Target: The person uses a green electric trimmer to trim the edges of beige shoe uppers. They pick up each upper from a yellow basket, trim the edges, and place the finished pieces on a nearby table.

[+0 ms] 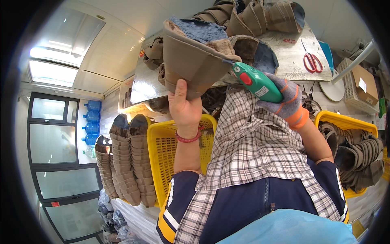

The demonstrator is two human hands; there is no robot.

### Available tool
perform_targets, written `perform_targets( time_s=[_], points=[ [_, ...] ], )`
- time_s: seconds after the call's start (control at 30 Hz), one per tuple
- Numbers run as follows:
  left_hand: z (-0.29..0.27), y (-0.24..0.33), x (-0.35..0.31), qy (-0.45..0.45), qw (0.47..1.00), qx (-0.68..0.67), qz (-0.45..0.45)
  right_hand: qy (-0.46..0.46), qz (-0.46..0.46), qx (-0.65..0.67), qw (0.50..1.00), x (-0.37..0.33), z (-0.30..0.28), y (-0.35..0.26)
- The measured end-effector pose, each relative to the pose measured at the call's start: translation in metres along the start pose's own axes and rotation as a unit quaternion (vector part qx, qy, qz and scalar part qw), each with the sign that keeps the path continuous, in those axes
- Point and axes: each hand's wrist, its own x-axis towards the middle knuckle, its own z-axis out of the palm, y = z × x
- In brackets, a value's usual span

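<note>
My bare left hand, a red bracelet at its wrist, grips a brown shoe upper by its lower part. The thumb lies on the outer face and the other fingers are mostly hidden. Along the upper's top show a fluffy brown lining and bluish-grey material. My right hand, in a grey and orange knit glove, is closed round a green handheld electric tool with a red button. The tool's tip meets the upper's right edge; the exact contact is too small to make out.
More brown uppers lie on the worktable, beside red-handled scissors. A yellow basket stands at my left near stacked uppers. Another yellow basket at my right holds uppers. A pale pole rises beyond.
</note>
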Motion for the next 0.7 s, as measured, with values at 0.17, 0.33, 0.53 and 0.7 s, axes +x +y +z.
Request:
perform_targets(
  time_s=[0.17, 0.33, 0.53, 0.7],
  points=[
    [-0.016, -0.021, -0.006, -0.048, 0.995, 0.090, 0.014, -0.020, 0.076, 0.054, 0.995, -0.001, 0.000, -0.002],
    [-0.012, -0.036, -0.012, -0.035, 0.947, 0.313, 0.055, 0.001, 0.128, 0.128, 0.983, -0.004, 0.001, -0.003],
    [-0.010, -0.051, -0.012, -0.079, 0.852, 0.508, 0.099, 0.026, 0.175, 0.146, 0.973, -0.004, -0.002, -0.004],
    [-0.005, -0.054, -0.006, -0.198, 0.647, 0.688, 0.263, 0.018, 0.290, 0.180, 0.940, -0.001, -0.012, -0.015]
  ],
)
